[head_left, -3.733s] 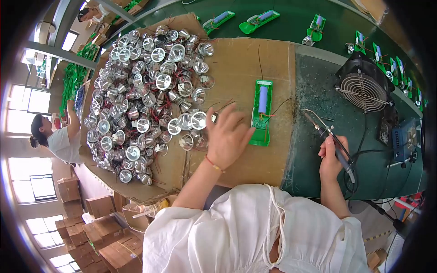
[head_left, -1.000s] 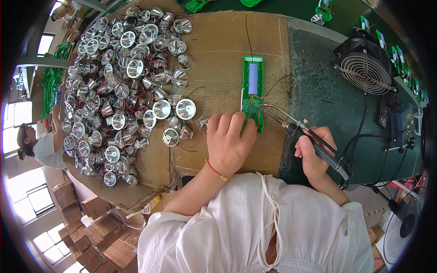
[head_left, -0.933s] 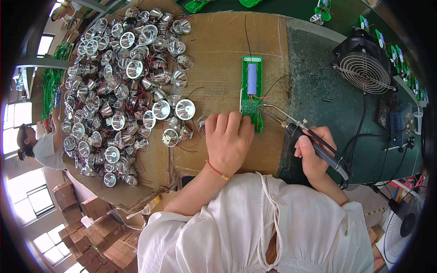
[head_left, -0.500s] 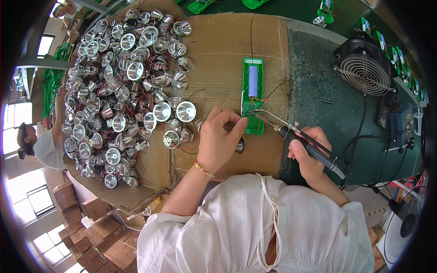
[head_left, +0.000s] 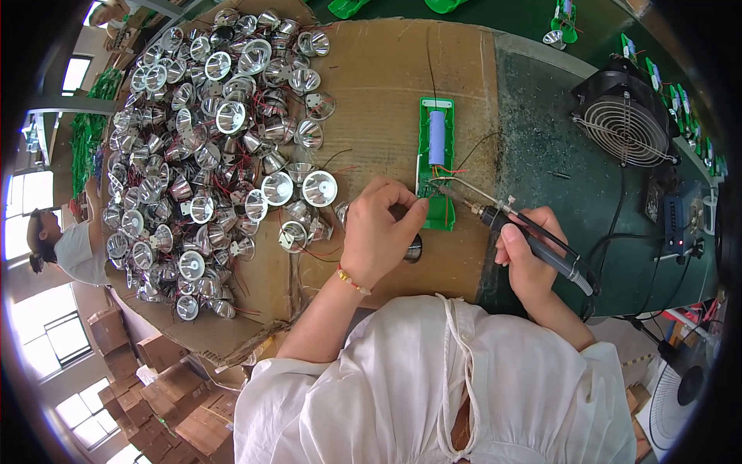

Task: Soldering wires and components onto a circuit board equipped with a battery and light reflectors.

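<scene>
A green plastic casing (head_left: 439,213) lies upright along the cardboard, with a lilac cylindrical battery (head_left: 437,138) and thin wires inside it. My right hand (head_left: 532,251) grips a soldering iron (head_left: 533,251) with a thin curved metal tube fixed alongside. Its tip is over the lower middle of the casing, near a small circuit board (head_left: 433,188). At the casing's left edge, my left hand (head_left: 380,228) is closed in a pinch; what its fingertips hold is hidden. A silvery reflector cup (head_left: 413,249) shows partly beneath that hand.
Many reflector cups with red and black wires (head_left: 201,155) are heaped on the left of the cardboard (head_left: 371,69). A black fan with a wire grille (head_left: 624,131) stands at right, near a blue box (head_left: 676,220) and cables. Another person (head_left: 73,247) is at far left.
The whole view has shifted slightly. The iron's tip sits a little higher over the casing, and my left hand stays pinched beside it. A red light now shows on the blue box.
</scene>
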A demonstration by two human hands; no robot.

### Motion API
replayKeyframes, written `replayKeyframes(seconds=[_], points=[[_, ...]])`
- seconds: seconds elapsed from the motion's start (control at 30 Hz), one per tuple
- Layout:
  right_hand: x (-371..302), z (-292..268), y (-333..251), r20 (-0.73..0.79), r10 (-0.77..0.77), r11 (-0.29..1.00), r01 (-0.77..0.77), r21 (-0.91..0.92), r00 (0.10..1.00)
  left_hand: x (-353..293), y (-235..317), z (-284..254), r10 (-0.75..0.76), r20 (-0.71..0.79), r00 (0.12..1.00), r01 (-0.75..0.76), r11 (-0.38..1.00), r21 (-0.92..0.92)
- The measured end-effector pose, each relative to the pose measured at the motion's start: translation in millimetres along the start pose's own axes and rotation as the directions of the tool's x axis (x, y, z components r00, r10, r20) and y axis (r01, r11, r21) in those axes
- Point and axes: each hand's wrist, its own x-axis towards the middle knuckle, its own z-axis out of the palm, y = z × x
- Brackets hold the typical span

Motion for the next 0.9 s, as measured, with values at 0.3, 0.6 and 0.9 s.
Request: replayKeyframes(seconds=[0.3, 0.6, 0.9], points=[[-2, -3, 1, 0.015, 0.038, 0.999, -0.038, -0.020, 0.999, 1, 3, -4, -0.024, 0.055, 0.998, 0.022, 0.999, 0.036], [-5, -12, -2, 0.001, -0.015, 1.000, 0.015, 0.025, 1.000, 2, 8, -5, 0.000, 0.035, 0.999, -0.001, 1.000, 0.027], [-2, -41, -3, -0.070, -0.131, 0.990, 0.128, -0.055, 0.989, 3, 6, -15, 0.272, -0.039, 0.962, -0.253, 0.933, 0.256]])
